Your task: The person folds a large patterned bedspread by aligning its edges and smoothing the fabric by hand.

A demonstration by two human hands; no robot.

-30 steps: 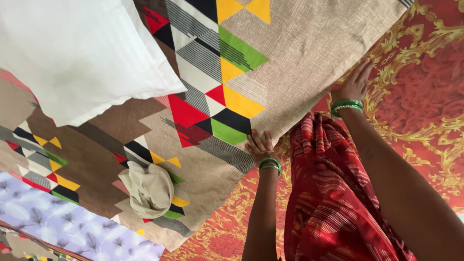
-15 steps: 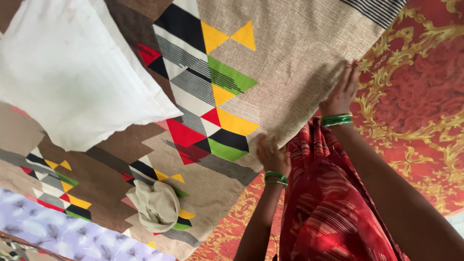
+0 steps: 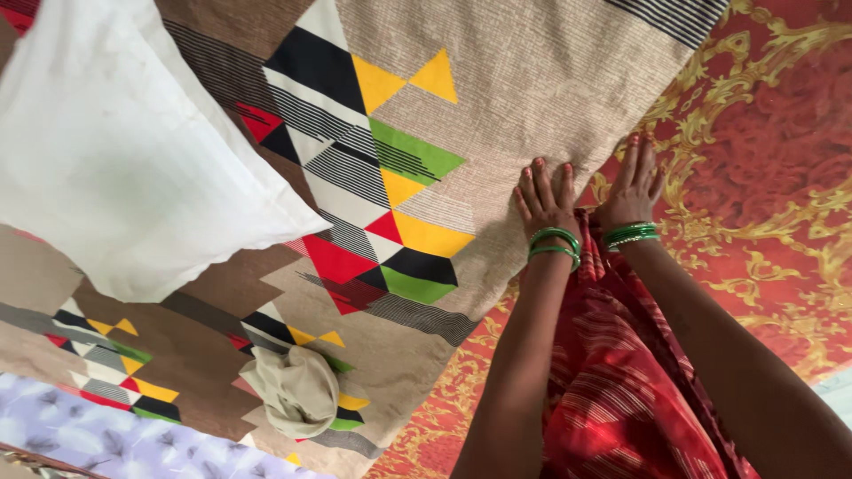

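A beige bedsheet [image 3: 532, 98] with coloured triangles and black stripes lies spread over a red and gold patterned cover [image 3: 754, 160]. My left hand [image 3: 543, 200] rests flat on the sheet just inside its edge, fingers spread. My right hand [image 3: 632, 186] lies flat beside it, right at the sheet's edge where it meets the red cover. Both wrists wear green bangles. Neither hand holds anything. A red striped garment [image 3: 621, 381] hangs between my arms.
A large white pillow [image 3: 115, 160] lies on the sheet at the upper left. A crumpled beige cloth [image 3: 297, 390] sits on the sheet lower down. A pale purple leaf-print fabric [image 3: 98, 439] shows at the bottom left.
My left hand has slid along the sheet's edge towards my right hand. The two hands are now close together and flat on the fabric. The view has shifted a little.
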